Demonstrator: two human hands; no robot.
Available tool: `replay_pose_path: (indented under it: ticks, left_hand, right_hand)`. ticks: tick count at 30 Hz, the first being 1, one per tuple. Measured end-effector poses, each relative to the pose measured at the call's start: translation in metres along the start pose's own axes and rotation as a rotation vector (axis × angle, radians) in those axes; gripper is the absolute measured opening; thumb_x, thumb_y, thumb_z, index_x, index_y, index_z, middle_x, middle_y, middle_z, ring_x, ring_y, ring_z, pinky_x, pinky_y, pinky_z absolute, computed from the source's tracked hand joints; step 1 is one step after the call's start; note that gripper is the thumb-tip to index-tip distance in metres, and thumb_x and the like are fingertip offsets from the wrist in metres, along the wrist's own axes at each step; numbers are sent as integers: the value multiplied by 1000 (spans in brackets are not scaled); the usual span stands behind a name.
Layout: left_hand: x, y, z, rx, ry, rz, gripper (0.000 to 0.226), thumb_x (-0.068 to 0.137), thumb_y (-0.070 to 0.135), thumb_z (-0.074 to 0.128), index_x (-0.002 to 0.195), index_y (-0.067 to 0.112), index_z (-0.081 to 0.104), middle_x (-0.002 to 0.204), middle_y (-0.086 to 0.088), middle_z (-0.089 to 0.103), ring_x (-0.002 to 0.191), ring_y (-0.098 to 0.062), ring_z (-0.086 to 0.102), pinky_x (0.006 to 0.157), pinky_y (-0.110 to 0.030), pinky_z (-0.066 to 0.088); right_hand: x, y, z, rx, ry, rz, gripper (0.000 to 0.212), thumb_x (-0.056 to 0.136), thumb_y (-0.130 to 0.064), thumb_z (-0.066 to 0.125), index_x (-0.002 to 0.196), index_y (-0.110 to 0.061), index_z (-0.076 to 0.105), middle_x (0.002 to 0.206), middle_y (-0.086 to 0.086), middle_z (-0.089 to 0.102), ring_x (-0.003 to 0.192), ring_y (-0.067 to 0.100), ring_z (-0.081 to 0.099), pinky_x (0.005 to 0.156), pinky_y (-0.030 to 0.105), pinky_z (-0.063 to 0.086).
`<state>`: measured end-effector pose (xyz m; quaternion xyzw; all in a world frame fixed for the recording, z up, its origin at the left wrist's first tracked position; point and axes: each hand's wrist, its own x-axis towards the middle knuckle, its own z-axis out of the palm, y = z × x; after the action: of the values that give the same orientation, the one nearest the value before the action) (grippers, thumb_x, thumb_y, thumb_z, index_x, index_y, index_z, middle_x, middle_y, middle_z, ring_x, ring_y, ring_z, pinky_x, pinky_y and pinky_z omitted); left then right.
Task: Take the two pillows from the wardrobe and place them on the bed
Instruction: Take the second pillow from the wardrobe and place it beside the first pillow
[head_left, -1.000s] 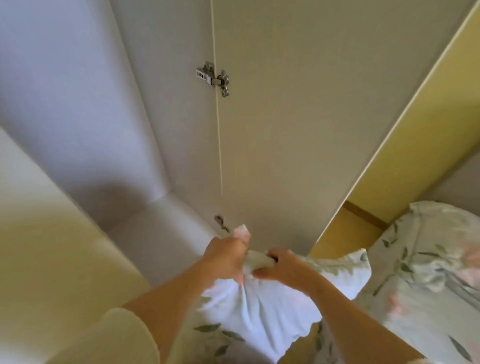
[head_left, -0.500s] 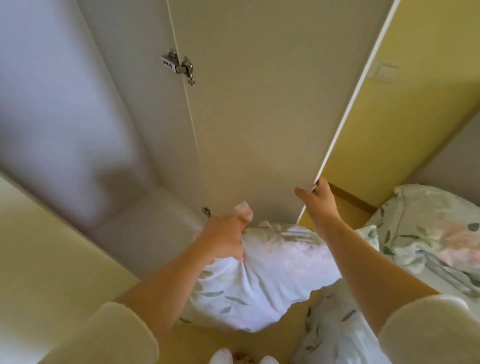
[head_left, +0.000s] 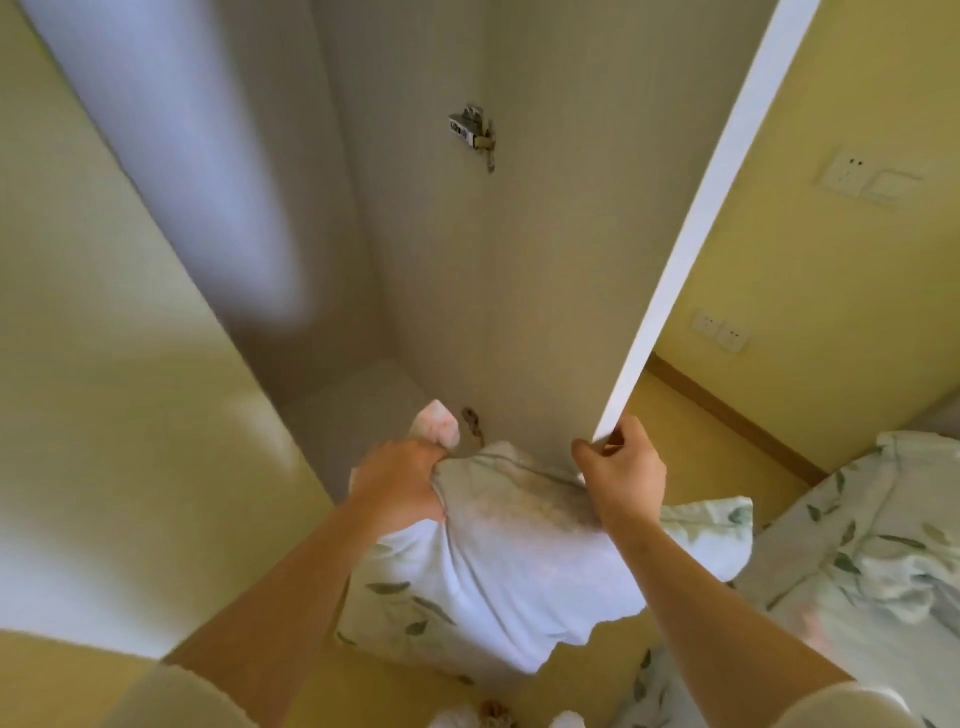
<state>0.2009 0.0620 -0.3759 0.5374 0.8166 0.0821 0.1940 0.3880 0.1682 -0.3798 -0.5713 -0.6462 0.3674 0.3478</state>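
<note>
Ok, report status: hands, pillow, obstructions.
Left hand grips white leaf-print pillow by its corner. Right hand holds white wardrobe door by its edge. Pillow not yet on floral-sheeted bed.

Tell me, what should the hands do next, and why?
Probably swing the wardrobe door shut with the right hand, which already grips its edge. The left hand holds the pillow out in front, and the bed lies to the right.

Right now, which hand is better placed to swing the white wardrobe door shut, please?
The right hand: it grips the white wardrobe door by its edge; the left hand holds the leaf-printed pillow.
</note>
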Motion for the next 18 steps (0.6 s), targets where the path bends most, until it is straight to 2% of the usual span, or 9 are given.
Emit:
replay_pose_path:
  ticks: [5,8,12,14,16,17,18]
  left_hand:
    - [-45,-52,-18,-57,95,-83,41,65,27,71,105,28,62,101,-9,69,98,-34,62,86,-39,51]
    - [-74,-84,-26,-113,162,-121,39,66,20,71,105,22,63,102,-9,69,97,-32,62,84,-37,51]
    - [-103,-125,-38,-130,231,-191,40,66,18,70,105,19,62,101,-8,69,93,-31,63,75,-33,47]
    - [-115,-142,-45,-156,260,-227,36,67,19,70,103,18,63,99,-8,69,92,-30,62,70,-30,43]
    - [-125,-157,-51,-191,288,-255,31,69,19,70,99,17,64,96,-8,68,90,-29,62,68,-28,41]
    - [-129,-164,-54,-211,304,-267,30,69,18,69,98,17,64,94,-7,68,88,-28,62,68,-28,41]
    - [-132,-170,-56,-228,320,-278,27,69,17,69,96,17,65,92,-7,68,86,-28,62,67,-29,41]
  right_hand:
    - [-43,-27,54,4,-20,1,22,75,-20,66,73,-27,45,69,-11,54,66,13,53,53,24,35]
    - [-68,-46,89,15,-30,-9,17,79,-23,64,82,-23,47,76,-7,55,73,20,55,60,26,38]
    - [-90,-72,131,-43,-66,-58,17,85,-24,58,87,-19,41,96,7,59,76,25,53,64,33,43]
    - [-97,-87,147,-46,-148,-64,13,89,-18,51,99,-19,45,110,10,60,87,27,58,70,38,52]
    - [-103,-103,161,9,-255,-99,35,90,-10,48,123,-23,43,129,7,55,108,26,57,78,33,54]
    - [-107,-112,167,36,-306,-144,46,90,-7,47,131,-26,38,136,3,51,117,23,54,81,26,51]
    - [-110,-122,174,61,-349,-199,55,90,-4,46,137,-28,32,141,1,46,123,22,49,87,25,47]
